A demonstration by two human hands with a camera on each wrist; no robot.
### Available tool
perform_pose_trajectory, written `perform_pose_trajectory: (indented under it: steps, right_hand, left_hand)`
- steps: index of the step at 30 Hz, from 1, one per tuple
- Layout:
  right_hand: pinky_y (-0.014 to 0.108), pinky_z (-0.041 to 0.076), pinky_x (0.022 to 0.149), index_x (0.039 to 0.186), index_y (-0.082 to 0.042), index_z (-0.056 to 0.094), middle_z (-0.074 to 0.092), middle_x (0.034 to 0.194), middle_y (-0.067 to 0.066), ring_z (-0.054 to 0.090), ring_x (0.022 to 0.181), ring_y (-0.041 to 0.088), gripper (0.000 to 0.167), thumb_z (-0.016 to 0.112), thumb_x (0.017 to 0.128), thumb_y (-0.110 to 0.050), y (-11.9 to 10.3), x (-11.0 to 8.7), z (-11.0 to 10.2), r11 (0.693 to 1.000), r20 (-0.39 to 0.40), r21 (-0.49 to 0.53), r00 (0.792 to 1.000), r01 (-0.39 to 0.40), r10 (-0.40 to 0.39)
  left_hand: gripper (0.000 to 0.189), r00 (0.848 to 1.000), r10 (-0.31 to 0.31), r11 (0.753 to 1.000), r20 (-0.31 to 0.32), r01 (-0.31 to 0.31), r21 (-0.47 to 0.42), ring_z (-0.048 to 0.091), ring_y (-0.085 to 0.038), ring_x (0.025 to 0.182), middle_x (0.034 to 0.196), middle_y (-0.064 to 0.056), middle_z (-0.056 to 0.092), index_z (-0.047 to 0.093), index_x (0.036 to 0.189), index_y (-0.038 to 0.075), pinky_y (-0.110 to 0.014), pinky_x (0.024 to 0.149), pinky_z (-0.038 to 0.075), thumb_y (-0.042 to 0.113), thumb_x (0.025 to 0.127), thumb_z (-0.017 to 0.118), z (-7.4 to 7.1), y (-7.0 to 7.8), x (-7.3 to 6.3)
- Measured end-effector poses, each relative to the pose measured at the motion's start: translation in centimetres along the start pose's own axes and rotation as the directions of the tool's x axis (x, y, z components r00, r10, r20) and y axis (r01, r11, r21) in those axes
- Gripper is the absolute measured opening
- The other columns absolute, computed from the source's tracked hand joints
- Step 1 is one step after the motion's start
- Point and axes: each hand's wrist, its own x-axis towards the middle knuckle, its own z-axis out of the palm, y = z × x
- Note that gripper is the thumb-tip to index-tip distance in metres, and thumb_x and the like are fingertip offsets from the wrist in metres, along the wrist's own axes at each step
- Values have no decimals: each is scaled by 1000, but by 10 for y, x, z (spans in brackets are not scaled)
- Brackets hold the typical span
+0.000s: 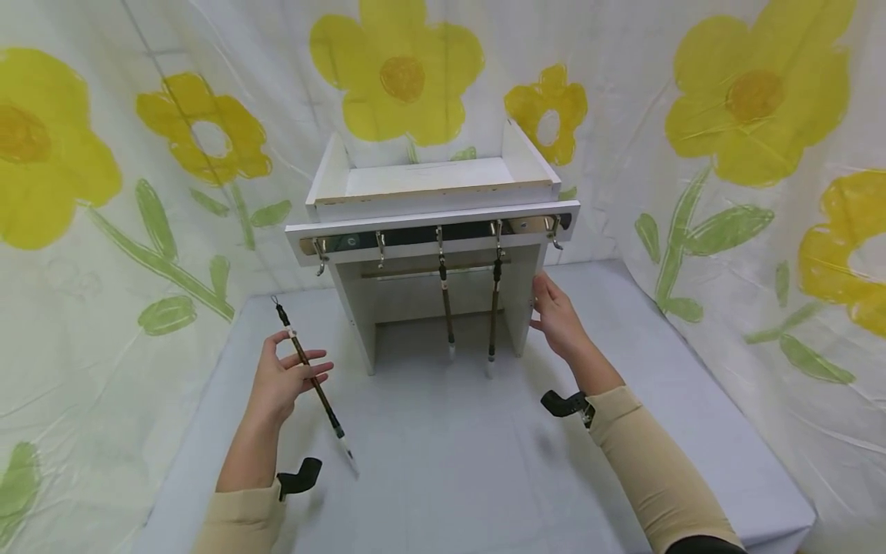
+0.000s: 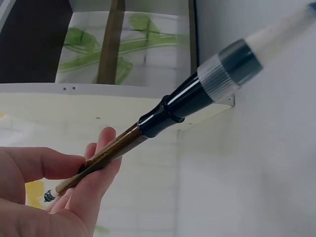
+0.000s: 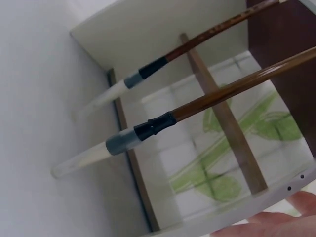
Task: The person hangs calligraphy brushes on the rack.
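A calligraphy brush (image 1: 318,388) slants in my left hand (image 1: 280,377), its hanging loop up and pale tip down toward the table. Thumb and fingers pinch its brown handle, which also shows in the left wrist view (image 2: 111,150). The brush is left of a white wooden stand (image 1: 443,211) with a row of metal hooks along its front. Two similar brushes hang there, one from the middle hook (image 1: 446,308) and another from the hook to its right (image 1: 494,312). My right hand (image 1: 561,319) touches the outer side of the stand's right panel, fingers fairly straight.
A pale cloth covers the table (image 1: 429,477). The outer hooks (image 1: 320,258) and the second from the left (image 1: 380,250) hold nothing. A thin wooden bar (image 3: 224,116) crosses the stand's back opening. Behind hangs a curtain (image 1: 616,138) with yellow flowers.
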Motion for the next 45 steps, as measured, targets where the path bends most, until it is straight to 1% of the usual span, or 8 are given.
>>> perform_pose_trajectory:
  steps: [7,12,15,23,30,34,41,45]
  right_hand:
    - [69,28,113,163,-35,13,10,171,5,15,153,42,69,33,102,-62,3,-2,0,1000,-16,25,1000,-7,7]
    - [69,29,112,163,-34,12,11,170,7,16,153,44,68,32,103,-60,2,-4,2,1000,-14,10,1000,4,-4]
    - [68,30,112,163,-33,12,11,170,8,18,152,44,68,31,103,-61,0,-3,1,1000,-18,-12,1000,13,-13]
    - [68,31,112,162,-36,15,14,170,8,20,152,43,66,32,103,-61,-2,0,0,1000,-28,-24,1000,12,-12]
    - [68,29,113,162,-37,13,12,170,6,18,153,41,65,31,104,-59,-1,-2,3,1000,-27,-4,1000,-6,6]
    - [69,29,113,163,-34,14,12,170,6,18,153,42,65,31,105,-57,-1,-2,3,1000,-23,6,1000,6,-6]
    - [71,29,111,162,-36,15,13,170,6,17,153,43,65,33,104,-58,0,-2,2,1000,-21,8,1000,17,-17]
    - [71,29,111,162,-37,16,14,170,7,17,153,44,65,34,104,-59,1,-1,0,1000,-23,7,1000,19,-19]
  left_hand:
    - [77,989,144,989,19,-145,29,76,-15,93,125,-22,65,14,153,17,-33,84,60,-10,96,58,2,7,-7]
    - [71,942,313,950,121,-312,-33,75,-23,102,113,-2,71,23,148,22,-32,87,59,-13,95,56,1,9,-14]
    - [69,913,383,924,143,-379,-51,75,-22,101,114,-5,72,27,146,24,-31,87,58,-14,96,55,3,14,-17]
    - [64,874,461,887,156,-450,-101,75,-25,100,117,-16,71,32,143,21,-34,88,58,-13,96,57,12,29,-30]
    - [61,819,542,840,188,-525,-137,76,-25,98,112,-13,73,34,142,16,-35,87,59,-17,94,55,21,42,-42]
    - [62,815,542,840,203,-526,-130,76,-26,96,109,-13,74,35,141,14,-35,87,59,-20,93,53,29,45,-46]
    - [66,814,519,848,262,-528,-39,75,-24,99,116,-33,67,32,145,15,-31,88,59,-19,93,54,47,46,-47]
    - [66,816,493,859,302,-512,-21,74,-21,102,120,-35,65,30,147,14,-29,88,58,-15,94,57,57,46,-47]
